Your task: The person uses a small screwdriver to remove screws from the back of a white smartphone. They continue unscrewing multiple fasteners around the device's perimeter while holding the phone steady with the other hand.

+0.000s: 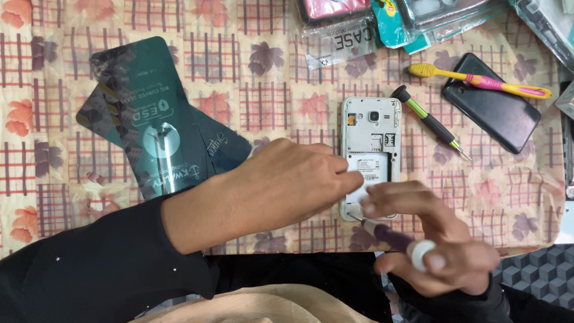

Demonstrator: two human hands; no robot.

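Note:
A white phone (371,128) with its back cover off lies face down on the patterned cloth (263,90). My left hand (287,182) reaches across from the left, and its fingertips press on the phone's lower part. In my right hand (436,245), a small purple screwdriver (388,234) with a white cap points its tip at the phone's bottom edge. Part of the phone's lower half is hidden by both hands.
A black-and-green screwdriver (429,121) lies right of the phone. Farther right a yellow-and-pink toothbrush (478,81) rests on a black phone cover (491,101). Dark green flat packets (155,119) lie at the left. Packaged phone cases (382,21) crowd the far edge.

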